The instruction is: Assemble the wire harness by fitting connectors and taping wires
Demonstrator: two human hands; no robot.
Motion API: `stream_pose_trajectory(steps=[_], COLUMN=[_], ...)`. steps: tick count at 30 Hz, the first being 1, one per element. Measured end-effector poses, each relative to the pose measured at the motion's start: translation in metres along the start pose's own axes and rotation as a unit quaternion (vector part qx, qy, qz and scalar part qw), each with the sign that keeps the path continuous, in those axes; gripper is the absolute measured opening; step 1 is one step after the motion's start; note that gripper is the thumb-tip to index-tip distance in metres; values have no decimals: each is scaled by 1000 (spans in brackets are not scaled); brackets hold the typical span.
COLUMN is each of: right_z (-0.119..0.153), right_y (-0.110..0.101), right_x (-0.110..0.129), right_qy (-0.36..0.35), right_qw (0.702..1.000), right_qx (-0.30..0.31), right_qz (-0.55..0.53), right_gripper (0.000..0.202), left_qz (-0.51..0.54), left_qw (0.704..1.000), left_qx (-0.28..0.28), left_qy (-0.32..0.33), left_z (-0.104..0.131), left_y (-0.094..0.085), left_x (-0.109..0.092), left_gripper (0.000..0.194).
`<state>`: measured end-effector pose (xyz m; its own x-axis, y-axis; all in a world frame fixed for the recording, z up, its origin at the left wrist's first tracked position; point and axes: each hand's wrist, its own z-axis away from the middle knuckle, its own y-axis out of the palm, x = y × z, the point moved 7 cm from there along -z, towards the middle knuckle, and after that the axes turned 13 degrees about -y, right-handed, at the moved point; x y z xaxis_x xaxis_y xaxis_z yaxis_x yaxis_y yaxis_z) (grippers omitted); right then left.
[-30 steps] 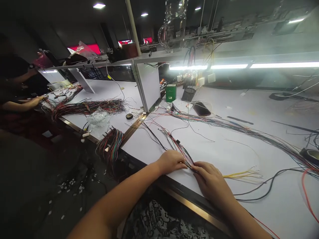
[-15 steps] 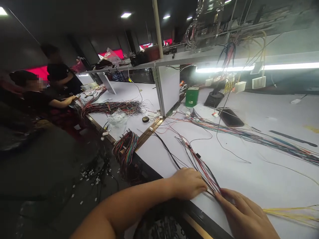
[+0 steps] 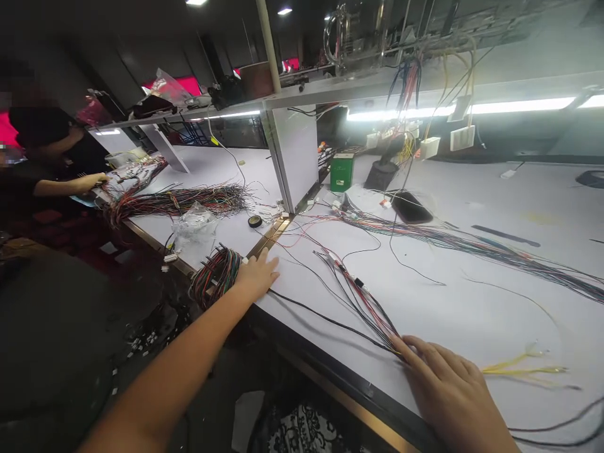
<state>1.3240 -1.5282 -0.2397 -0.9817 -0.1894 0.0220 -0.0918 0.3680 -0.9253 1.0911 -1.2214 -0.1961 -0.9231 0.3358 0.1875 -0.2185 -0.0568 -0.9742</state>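
My left hand (image 3: pixel 257 275) reaches to the table's left front edge, beside a coiled wire bundle (image 3: pixel 218 275). Its fingers are spread over the end of a black cable (image 3: pixel 325 318), by a small white connector; whether it grips them is unclear. At the lower right, my right hand (image 3: pixel 443 377) is closed round a harness of red and black wires (image 3: pixel 372 308), pressed near the white tabletop (image 3: pixel 453 321). A black sleeve (image 3: pixel 360 284) sits on that harness. Yellow wires (image 3: pixel 523 368) come out on the far side of my right hand.
A long wire bundle (image 3: pixel 472 248) crosses the right table. Behind it are a green box (image 3: pixel 341 172) and a dark phone (image 3: pixel 411 207). Black tape (image 3: pixel 255 221), a plastic bag (image 3: pixel 195 223) and more wires lie left. A co-worker's hand (image 3: pixel 89 182) is far left.
My left hand has moved away from my right, leftward to the coiled bundle and the cable's end. My right hand stays on the harness. The view has turned rightward.
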Motion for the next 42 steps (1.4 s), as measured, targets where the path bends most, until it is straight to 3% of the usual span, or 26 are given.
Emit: stream_pose_trajectory(steps=[2,4,6,7,10,14,19,21,26,29,31,34,37,40,42], right_z=[2,9,19,25,38,29,-4,-16,-50,-64,-66,-55,-39,-28,-27], right_y=[-3,-7,-10,-11,-9,-13,-27,-29,-7,9,17,22,15,7,7], right_x=[-3,-8,-14,-17,-25,-39,-38,-38,-36,-34,-35,-38,-40,-33,-28], right_qy=[17,26,33,30,10,25,32,64,138,157,170,185,192,140,103], right_qw=[1000,1000,999,999,999,998,995,988,954,936,930,936,952,965,971], right_qx=[3,9,19,25,47,50,32,35,188,266,284,242,108,-4,-32], right_qz=[11,13,11,3,-25,-30,-89,-136,-188,-169,-160,-175,-214,-223,-213], right_gripper=[42,45,45,42,41,48,22,22,27,24,22,20,18,17,16], left_qz=[27,78,116,124,132,152,217,290,480,493,480,456,425,369,380], left_qw=[996,966,908,884,867,895,900,892,850,842,846,856,866,885,879], left_qx=[-52,-79,-40,-8,65,63,31,15,-26,-23,-21,-11,1,18,51], left_qy=[67,233,401,451,476,414,376,345,213,217,230,244,265,283,283], left_z=[18,48,85,100,121,121,119,115,98,99,101,102,106,116,124], left_y=[-17,-29,-27,-22,3,17,5,-1,-2,-1,-1,-1,-3,-6,-9], left_x=[-39,-92,-140,-158,-189,-194,-187,-180,-152,-150,-152,-155,-160,-176,-189], left_gripper=[46,46,51,55,62,64,58,47,23,21,22,21,23,34,49])
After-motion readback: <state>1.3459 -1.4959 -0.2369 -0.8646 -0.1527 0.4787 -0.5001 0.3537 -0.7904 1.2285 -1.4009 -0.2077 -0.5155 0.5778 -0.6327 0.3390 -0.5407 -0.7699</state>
